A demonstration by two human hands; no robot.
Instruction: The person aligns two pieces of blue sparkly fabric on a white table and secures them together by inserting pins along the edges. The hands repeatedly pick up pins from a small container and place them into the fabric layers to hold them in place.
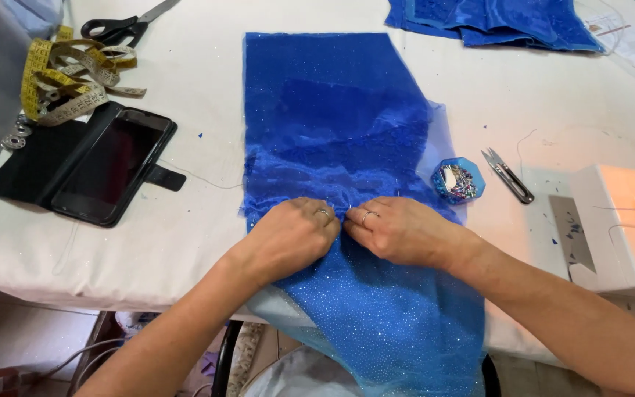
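A long piece of blue glittery fabric [332,110] lies down the middle of a white table [200,220] and hangs over its near edge. My left hand [292,234] and my right hand [398,229] sit side by side on it, fingertips meeting and pinching a fold of the cloth. Each hand wears a ring. A small blue box of pins [458,180] stands just beyond my right hand, touching the fabric's right edge.
A phone in an open black wallet case [104,165] lies at left, with a yellow tape measure [67,81] and black scissors [123,28] behind it. Small thread snips [507,175] and a white sewing machine [619,228] are at right. More blue fabric [494,22] lies far back.
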